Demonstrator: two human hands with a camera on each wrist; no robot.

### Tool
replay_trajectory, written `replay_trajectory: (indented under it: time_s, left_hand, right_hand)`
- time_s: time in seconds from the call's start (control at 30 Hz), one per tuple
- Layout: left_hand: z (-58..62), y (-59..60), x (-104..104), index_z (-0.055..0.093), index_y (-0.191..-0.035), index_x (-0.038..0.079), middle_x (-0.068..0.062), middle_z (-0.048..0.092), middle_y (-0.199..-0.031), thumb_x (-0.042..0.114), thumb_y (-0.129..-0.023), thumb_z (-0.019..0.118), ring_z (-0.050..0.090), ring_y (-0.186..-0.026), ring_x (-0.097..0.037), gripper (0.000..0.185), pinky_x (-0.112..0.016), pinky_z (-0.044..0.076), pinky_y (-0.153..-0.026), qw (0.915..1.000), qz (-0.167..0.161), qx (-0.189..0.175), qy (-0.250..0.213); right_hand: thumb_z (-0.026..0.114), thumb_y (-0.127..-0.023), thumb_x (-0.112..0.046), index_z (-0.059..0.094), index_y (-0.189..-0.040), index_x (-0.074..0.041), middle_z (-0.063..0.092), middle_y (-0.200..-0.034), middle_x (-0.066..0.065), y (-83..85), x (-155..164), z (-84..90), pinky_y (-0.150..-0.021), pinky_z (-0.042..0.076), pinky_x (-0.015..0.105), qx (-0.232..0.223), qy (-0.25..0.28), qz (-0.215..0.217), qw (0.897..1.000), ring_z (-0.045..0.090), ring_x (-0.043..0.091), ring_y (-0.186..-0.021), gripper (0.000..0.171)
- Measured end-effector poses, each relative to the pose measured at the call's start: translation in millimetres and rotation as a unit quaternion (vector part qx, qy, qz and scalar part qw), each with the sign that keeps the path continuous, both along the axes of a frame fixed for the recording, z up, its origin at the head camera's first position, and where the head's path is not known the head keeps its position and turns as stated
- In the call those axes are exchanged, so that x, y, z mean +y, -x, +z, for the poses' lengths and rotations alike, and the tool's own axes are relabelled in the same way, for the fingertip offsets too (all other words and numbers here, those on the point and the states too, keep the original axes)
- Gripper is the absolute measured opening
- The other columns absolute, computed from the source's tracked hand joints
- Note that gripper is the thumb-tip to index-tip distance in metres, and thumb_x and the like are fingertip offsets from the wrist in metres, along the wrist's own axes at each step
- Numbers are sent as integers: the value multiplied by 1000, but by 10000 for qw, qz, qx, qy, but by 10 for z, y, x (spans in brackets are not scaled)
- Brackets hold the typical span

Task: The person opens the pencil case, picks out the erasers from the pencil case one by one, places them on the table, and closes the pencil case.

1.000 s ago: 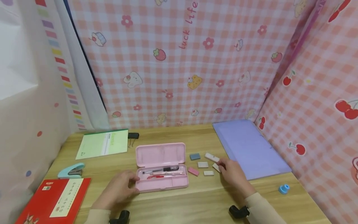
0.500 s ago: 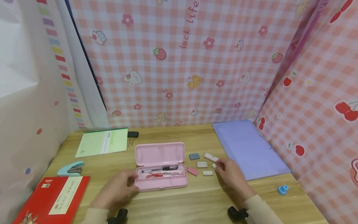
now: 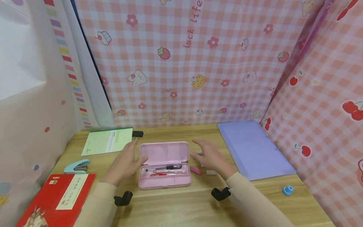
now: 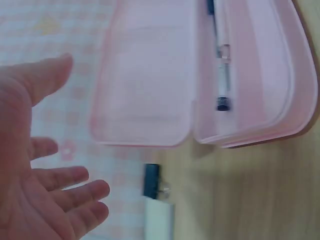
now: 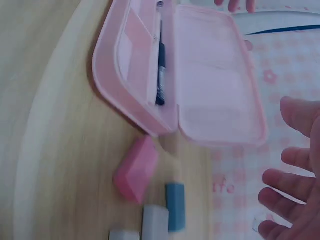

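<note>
An open pink pencil case (image 3: 157,182) lies on the table, its lid (image 3: 164,152) folded back. Inside are a black pen (image 3: 173,167) and a red pen (image 3: 157,174). My left hand (image 3: 124,164) hovers by the lid's left side, fingers spread and holding nothing. To the right of the lid, my right hand (image 3: 212,159) is likewise spread with nothing in it. Close to the case's right end lie a pink eraser (image 5: 137,170), a blue eraser (image 5: 175,207) and a white eraser (image 5: 155,222). In the head view my right hand hides some erasers.
A purple folder (image 3: 255,151) lies at the right, with a small blue object (image 3: 287,190) nearer the front. On the left are a green notebook (image 3: 106,141), a black binder clip (image 3: 137,134), a light-blue stapler (image 3: 77,167) and a red book (image 3: 56,195).
My right hand has left the erasers at the right and moved left and up toward the lid. My left hand has risen from the case's left edge to beside the lid.
</note>
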State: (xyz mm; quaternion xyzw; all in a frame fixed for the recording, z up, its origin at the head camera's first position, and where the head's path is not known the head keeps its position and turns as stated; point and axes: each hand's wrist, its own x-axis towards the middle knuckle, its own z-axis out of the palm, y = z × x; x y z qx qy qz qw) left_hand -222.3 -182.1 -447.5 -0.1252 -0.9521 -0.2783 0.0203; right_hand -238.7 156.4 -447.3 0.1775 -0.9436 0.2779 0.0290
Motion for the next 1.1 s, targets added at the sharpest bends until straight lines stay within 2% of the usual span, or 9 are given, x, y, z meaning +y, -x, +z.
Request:
replay_trajectory:
  time_s: [0.1, 0.2, 0.3, 0.43, 0.57, 0.73, 0.87, 0.93, 1.1]
  left_hand:
    - [-80, 98, 40, 7, -152, 0, -27, 18, -154, 46, -94, 57, 22, -140, -43, 90, -56, 22, -111, 9993, -75, -260, -274]
    - [-171, 139, 77, 6, -152, -2, -26, 16, -155, 43, -96, 54, 22, -140, -41, 87, -54, 20, -113, 9975, -162, -482, -496]
    - [-224, 136, 102, 8, -152, -1, -26, 21, -153, 44, -96, 53, 30, -137, -41, 85, -54, 25, -111, 9966, -170, -517, -621]
    - [-225, 75, 103, 6, -153, 3, -24, 22, -154, 46, -96, 53, 41, -131, -41, 85, -54, 32, -107, 9965, -144, -397, -722]
    - [-184, -51, 80, 6, -154, 6, -22, 21, -155, 48, -96, 51, 42, -130, -41, 85, -54, 33, -107, 9974, -173, -203, -665]
    - [-152, -275, 50, 20, -151, 1, -22, 28, -153, 49, -97, 48, 31, -137, -40, 78, -54, 26, -110, 9988, -283, 65, -402]
    - [-173, -485, 61, 32, -147, 0, -22, 38, -147, 53, -96, 49, 37, -134, -40, 75, -55, 31, -108, 9988, -376, 305, -57]
    - [-199, -588, 99, 38, -144, 0, -22, 41, -145, 49, -95, 54, 40, -131, -41, 72, -58, 32, -106, 9979, -462, 418, 190]
    - [-288, -785, 239, 41, -144, 5, -19, 35, -150, 50, -90, 60, 31, -137, -42, 73, -71, 24, -102, 9923, -699, 238, 994]
  right_hand:
    - [58, -94, -41, 37, -147, -9, 45, -145, 9, 67, -140, -8, -109, 33, 44, -406, -75, 135, 9991, 42, 28, -132, 65]
    - [54, -97, -42, 32, -149, -9, 43, -147, 9, 97, -199, -67, -109, 34, 44, -638, -48, 185, 9978, 42, 28, -133, 66]
    - [51, -98, -42, 32, -149, -9, 44, -146, 8, 97, -211, -96, -109, 34, 44, -676, 13, 198, 9975, 42, 27, -132, 64]
    - [52, -98, -40, 34, -149, -10, 47, -144, 7, 65, -200, -74, -109, 35, 42, -584, 62, 250, 9980, 43, 26, -132, 62]
    - [53, -98, -39, 38, -147, -9, 48, -143, 7, -22, -176, -25, -108, 37, 42, -473, 55, 440, 9979, 44, 25, -131, 59]
    - [53, -99, -35, 45, -142, -7, 51, -140, 9, -217, -123, -2, -106, 39, 41, -247, 135, 742, 9968, 45, 24, -130, 52]
    - [56, -97, -33, 58, -131, -8, 59, -130, 7, -371, -106, -85, -103, 42, 42, 270, 202, 882, 9955, 51, 24, -123, 42]
    - [57, -97, -33, 63, -125, -10, 62, -126, 7, -432, -130, -147, -103, 42, 43, 547, 109, 923, 9942, 53, 26, -121, 37]
    - [53, -98, -38, 64, -124, -10, 56, -132, 14, -547, -286, -321, -108, 33, 51, 517, -306, 886, 9943, 47, 35, -127, 40]
